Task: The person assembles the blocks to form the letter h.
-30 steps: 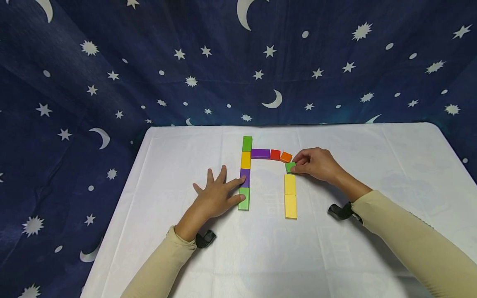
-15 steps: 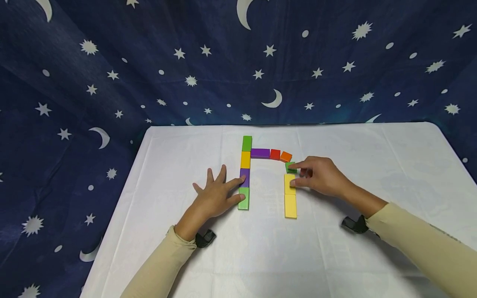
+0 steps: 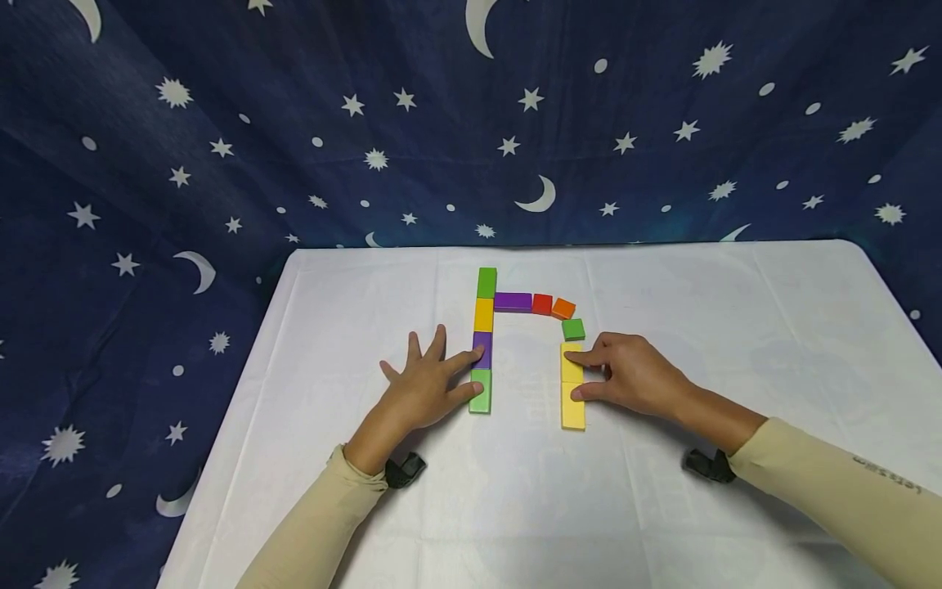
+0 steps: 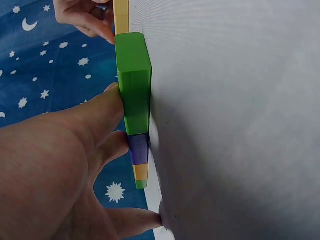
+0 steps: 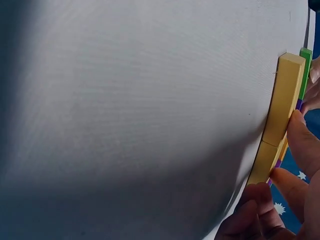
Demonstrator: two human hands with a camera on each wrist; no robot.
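Observation:
My left hand lies spread, its thumb on the light green block and its forefinger on the purple block. Above these, in the same upright row, come a yellow-orange block and a green block. With thumb and forefinger my right hand touches the tops of two yellow blocks, the upper one and the lower one; its other fingers are curled. In the left wrist view the thumb rests on the light green block. The right wrist view shows fingertips on the yellow blocks.
Between the two rows' upper ends lie a long purple block, a red block, a tilted orange block and a small green block. The white-covered table meets a dark blue star-patterned cloth behind.
My right hand has let go of the small green block and moved down, first touching it and the upper yellow block, now both yellow blocks. My left hand stays in place.

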